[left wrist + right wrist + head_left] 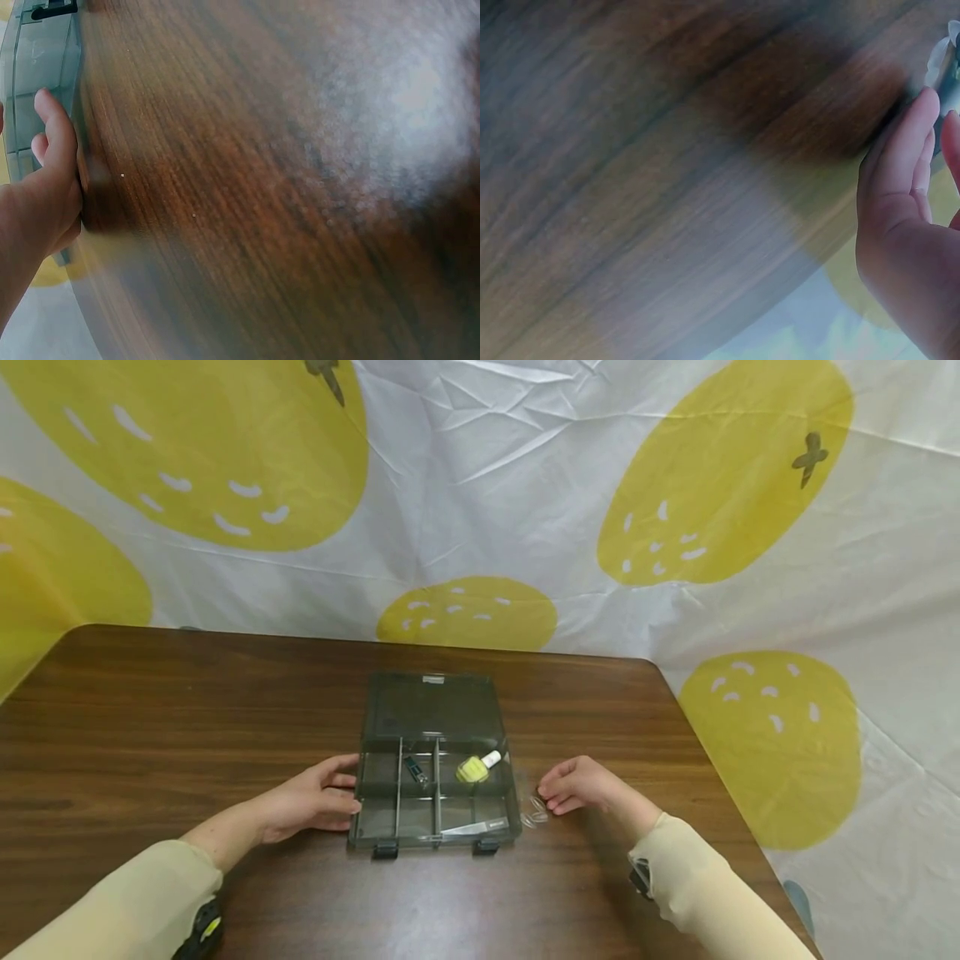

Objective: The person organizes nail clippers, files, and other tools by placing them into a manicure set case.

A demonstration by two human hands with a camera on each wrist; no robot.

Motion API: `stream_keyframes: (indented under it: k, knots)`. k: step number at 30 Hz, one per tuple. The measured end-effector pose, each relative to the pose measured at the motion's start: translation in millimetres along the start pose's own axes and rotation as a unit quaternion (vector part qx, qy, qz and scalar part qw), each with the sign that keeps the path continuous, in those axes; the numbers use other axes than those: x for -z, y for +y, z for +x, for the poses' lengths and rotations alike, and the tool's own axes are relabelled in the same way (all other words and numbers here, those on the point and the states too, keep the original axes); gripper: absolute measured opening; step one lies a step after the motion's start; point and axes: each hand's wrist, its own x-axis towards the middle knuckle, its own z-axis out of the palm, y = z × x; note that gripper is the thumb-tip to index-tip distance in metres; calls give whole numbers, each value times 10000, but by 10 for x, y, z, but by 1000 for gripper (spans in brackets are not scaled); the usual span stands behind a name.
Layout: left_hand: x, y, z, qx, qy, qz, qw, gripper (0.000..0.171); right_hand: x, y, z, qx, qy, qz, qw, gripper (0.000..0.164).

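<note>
A smoky translucent compartment box (418, 817) lies on the table, its lid (435, 708) folded back flat. My left hand (311, 799) rests against the box's left side with fingers extended; the left wrist view shows that hand (52, 172) along the box wall (45, 60). To the right of the box, my right hand (581, 783) pinches a clear looped piece (535, 817) at its fingertips. In the right wrist view, the right hand (907, 202) has a pale clear piece (936, 64) at its fingertip.
Inside the box are a yellow bottle with a white cap (474, 768), a small dark stick-like item (416, 772) and a slim silvery strip (476, 828). Two latches (386, 850) face the near side. A fruit-patterned cloth (480, 510) hangs behind the brown table (187, 710).
</note>
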Motion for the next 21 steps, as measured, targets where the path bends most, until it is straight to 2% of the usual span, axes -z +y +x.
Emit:
stream_keyframes:
  k: [8, 16, 21]
  knots:
    - [4, 17, -15, 44, -29, 39, 10000, 84, -85, -22, -6, 309, 302, -600, 9973, 22]
    - [3, 17, -9, 38, -23, 9, 10000, 84, -207, -76, -10, 468, 916, -1553, 9825, 8]
    - [-3, 23, -10, 34, -16, -19, 10000, 85, -249, -113, -17, 455, 981, -1825, 9772, 5]
